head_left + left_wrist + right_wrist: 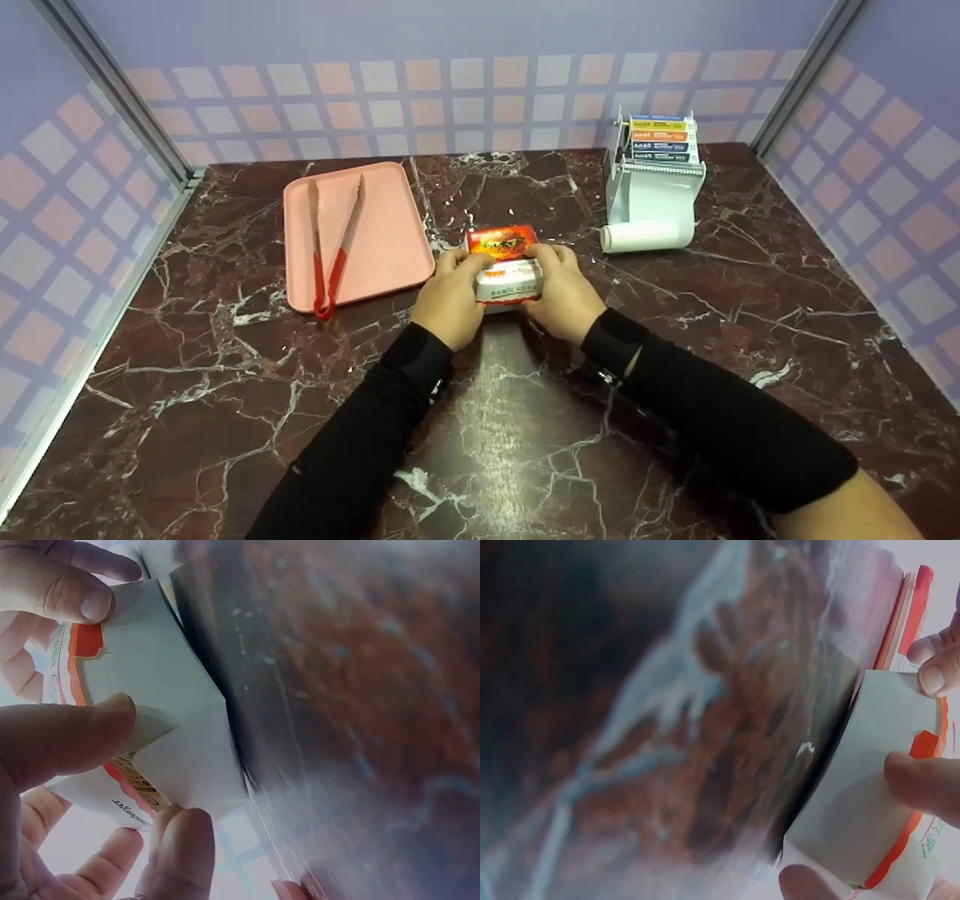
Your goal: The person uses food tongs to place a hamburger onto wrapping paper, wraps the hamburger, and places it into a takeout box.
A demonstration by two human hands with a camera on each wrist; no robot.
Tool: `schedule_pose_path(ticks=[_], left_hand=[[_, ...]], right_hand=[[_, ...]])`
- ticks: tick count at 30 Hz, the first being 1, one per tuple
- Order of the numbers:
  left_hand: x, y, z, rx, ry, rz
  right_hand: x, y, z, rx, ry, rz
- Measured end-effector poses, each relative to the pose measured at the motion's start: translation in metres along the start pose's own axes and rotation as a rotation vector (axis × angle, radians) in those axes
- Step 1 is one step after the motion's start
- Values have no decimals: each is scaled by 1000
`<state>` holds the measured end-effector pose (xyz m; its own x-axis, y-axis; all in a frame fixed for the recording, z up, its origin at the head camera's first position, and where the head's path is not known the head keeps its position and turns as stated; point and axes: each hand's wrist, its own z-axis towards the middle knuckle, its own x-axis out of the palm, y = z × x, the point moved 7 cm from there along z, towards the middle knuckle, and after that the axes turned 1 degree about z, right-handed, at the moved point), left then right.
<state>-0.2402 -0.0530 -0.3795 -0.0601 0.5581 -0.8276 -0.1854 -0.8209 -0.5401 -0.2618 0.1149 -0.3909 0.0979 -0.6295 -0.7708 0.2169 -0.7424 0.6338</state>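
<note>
A small hamburger box (508,286) of white and red card, with a burger picture on its red top, stands at the middle of the table. My left hand (450,298) grips its left side, and my right hand (564,292) grips the right side. In the left wrist view, the left thumb presses the box's pale front wall (172,667) while other fingers wrap its side. Seen from the right wrist, the right thumb lies on the same wall (855,765), beside an orange tab. Both hands hide the box's side walls in the head view.
Left of the box lies a pink tray (390,225), with red-handled tongs (330,277) resting across it. A label dispenser (656,150) with several coloured strips and a white roll (645,237) stands at the back right. Patterned panels (465,75) enclose the marble-look table (225,420).
</note>
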Motion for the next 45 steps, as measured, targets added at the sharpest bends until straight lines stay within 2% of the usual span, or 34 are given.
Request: schedule_pose_path(ticks=[8,17,24,30,36,45], left_hand=[[2,2,1,-29,19,-6],[4,1,3,-27,46,-12],[5,4,5,-25,58,-20],[5,8,7,-15,122,-72],[4,13,10,-12,161,-85],[4,11,12,4,159,-61]], right_hand=[[1,2,0,-25,25,-11],[4,5,3,-44,35,-67],[3,3,3,-54,49,-69],[-3,2,3,-59,82,-71],[-10,3,2,-71,88,-129],[-13,6,4,-120,105,-210]])
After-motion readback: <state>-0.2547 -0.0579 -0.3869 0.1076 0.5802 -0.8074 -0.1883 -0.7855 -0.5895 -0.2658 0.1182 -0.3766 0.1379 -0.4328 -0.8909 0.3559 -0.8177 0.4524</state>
